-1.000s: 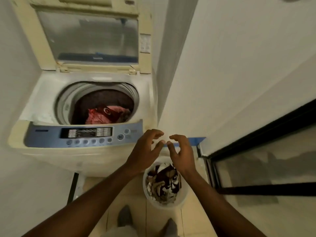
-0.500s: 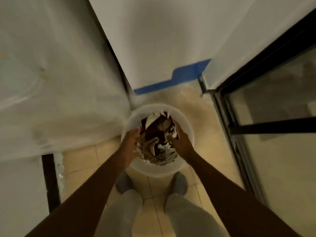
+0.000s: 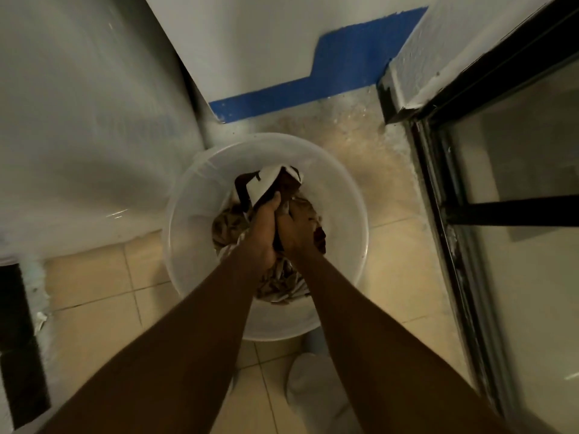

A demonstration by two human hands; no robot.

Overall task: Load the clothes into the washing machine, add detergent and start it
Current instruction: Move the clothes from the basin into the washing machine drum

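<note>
A white plastic bucket [image 3: 338, 195] stands on the tiled floor below me, holding a bundle of brown, maroon and white clothes [image 3: 266, 183]. Both my hands are down inside it, side by side. My left hand [image 3: 264, 228] is closed around a bunch of the cloth, and my right hand [image 3: 296, 230] grips the same bundle just to its right. The washing machine's white front panel [image 3: 87, 126] fills the left side; its drum and controls are out of view.
A white wall with a blue painted strip [image 3: 329, 76] rises behind the bucket. A black-framed glass door [image 3: 488, 211] runs along the right. My legs in light trousers [image 3: 316, 393] stand just behind the bucket on the beige tiles [image 3: 94, 292].
My view dropped from the open washer to the floor. Both hands went down into the bucket, came together from its sides and closed on the clothes.
</note>
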